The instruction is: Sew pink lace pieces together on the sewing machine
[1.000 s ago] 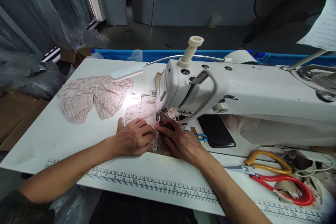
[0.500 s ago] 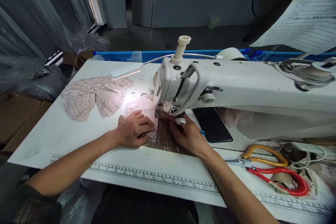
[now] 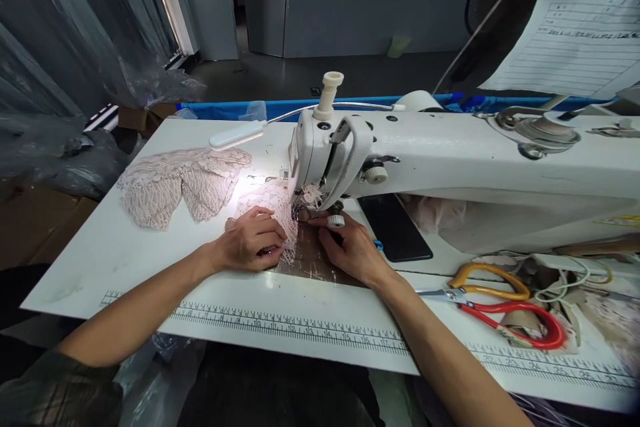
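A white sewing machine [image 3: 450, 167] stands across the white table [image 3: 125, 260]. A piece of pale pink lace [image 3: 273, 210] lies lit under its needle. My left hand [image 3: 253, 243] rests on the lace left of the needle, fingers curled and pressing it flat. My right hand [image 3: 350, 247] sits just right of the needle, fingertips pinched at the lace edge by the presser foot. A small white knob [image 3: 336, 220] of the machine is right above my right hand.
A pile of pink lace pieces [image 3: 175, 183] lies at the table's left. A gooseneck lamp [image 3: 235, 137] shines on the needle area. A black phone [image 3: 395, 227] lies under the machine arm. Red and yellow handled scissors [image 3: 505, 307] lie at the right. A printed ruler [image 3: 300, 333] runs along the front edge.
My right hand has slid forward toward the presser foot and its fingers have pinched in. My left hand stays on the lace. The view has shifted a little.
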Motion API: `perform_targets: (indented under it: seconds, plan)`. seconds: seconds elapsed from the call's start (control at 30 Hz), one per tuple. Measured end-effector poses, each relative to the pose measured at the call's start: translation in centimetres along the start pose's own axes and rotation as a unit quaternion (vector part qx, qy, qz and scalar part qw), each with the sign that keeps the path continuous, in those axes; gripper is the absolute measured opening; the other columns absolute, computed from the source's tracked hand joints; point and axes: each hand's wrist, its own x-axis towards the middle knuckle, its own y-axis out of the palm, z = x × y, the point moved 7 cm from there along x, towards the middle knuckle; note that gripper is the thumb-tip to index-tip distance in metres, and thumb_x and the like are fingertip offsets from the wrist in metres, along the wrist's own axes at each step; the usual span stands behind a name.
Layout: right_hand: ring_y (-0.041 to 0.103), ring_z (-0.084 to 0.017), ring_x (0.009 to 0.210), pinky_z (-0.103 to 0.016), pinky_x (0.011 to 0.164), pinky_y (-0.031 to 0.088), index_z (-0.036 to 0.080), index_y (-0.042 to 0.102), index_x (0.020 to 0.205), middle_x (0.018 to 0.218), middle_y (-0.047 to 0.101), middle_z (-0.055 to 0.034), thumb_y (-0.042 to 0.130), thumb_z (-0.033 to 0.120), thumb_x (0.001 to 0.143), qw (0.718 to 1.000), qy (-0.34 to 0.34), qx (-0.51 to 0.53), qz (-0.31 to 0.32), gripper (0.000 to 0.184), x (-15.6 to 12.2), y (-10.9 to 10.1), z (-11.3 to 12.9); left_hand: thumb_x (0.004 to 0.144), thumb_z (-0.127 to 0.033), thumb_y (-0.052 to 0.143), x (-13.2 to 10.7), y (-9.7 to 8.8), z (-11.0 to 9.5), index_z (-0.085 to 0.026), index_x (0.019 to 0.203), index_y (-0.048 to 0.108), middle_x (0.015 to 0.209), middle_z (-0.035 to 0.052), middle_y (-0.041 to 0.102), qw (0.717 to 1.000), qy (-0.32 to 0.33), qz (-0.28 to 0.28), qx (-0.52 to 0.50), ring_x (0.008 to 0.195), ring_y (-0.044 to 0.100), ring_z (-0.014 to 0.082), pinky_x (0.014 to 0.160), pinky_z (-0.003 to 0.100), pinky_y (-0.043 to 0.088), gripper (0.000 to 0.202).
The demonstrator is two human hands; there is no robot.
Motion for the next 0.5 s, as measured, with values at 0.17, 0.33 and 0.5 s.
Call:
perform_targets:
  seconds: [0.17, 0.33, 0.5]
  plan:
    - [0.061, -0.022, 0.091, -0.037, 0.08, 0.053, 0.021, 0.066, 0.12, 0.106, 0.062, -0.0116, 0.044, 0.018, 0.092, 0.995, -0.063, -0.05, 0.057, 0.036, -0.5, 1.4, 0.9, 0.081, -0.01, 0.054, 0.2, -0.1, -0.2, -0.016, 0.073, 0.061, 0.079, 0.0037, 0.071, 1.0, 0.018, -0.011, 0.003, 0.069, 0.063, 0.0144, 0.064, 0.03, 0.052, 0.011]
    - [0.057, -0.023, 0.094, -0.043, 0.082, 0.052, 0.023, 0.06, 0.13, 0.113, 0.056, -0.0148, 0.045, 0.016, 0.092, 0.987, -0.098, -0.092, 0.088, 0.041, -0.7, 2.4, 1.1, 0.085, -0.012, 0.052, -0.2, 1.1, -0.2, -0.016, 0.072, 0.064, 0.08, 0.0034, 0.072, 0.999, 0.023, 0.04, 0.019, 0.068, 0.063, 0.0141, 0.062, 0.03, 0.05, 0.018]
    - [0.055, -0.024, 0.095, -0.045, 0.084, 0.051, 0.023, 0.058, 0.132, 0.115, 0.054, -0.0151, 0.047, 0.015, 0.091, 0.986, -0.102, -0.085, 0.098, 0.043, -0.8, 2.6, 0.8, 0.09, -0.017, 0.054, -0.1, 1.3, -0.2, -0.017, 0.078, 0.066, 0.081, 0.003, 0.072, 0.996, 0.032, 0.077, 0.006, 0.071, 0.064, 0.0138, 0.067, 0.03, 0.05, 0.017]
